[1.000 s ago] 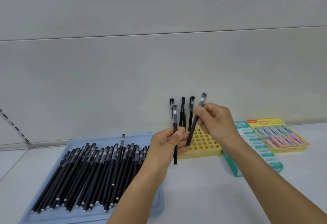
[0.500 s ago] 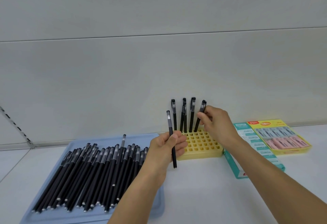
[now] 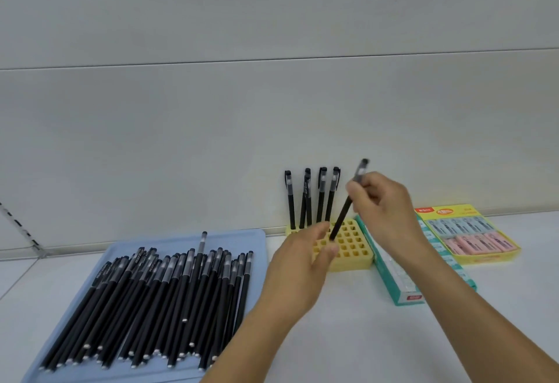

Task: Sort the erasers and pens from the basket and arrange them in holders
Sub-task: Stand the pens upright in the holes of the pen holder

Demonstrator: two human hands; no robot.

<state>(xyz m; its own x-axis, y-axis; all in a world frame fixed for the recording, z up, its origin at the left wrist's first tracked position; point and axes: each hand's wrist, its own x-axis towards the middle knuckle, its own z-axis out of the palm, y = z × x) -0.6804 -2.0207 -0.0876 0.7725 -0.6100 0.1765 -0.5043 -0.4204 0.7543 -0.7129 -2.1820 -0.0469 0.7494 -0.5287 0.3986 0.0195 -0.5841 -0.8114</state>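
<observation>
Your right hand [image 3: 381, 201] is pinching a pen [image 3: 348, 201], tilted over the yellow holder [image 3: 351, 246]; your left hand [image 3: 299, 270] is hovering relaxed, holding nothing, just nearer.

pen [image 3: 344, 211] now over in the right hand [image 3: 381, 204], left hand [image 3: 302, 264] empty and loose, one more pen standing in the yellow holder [image 3: 352, 254]
</observation>
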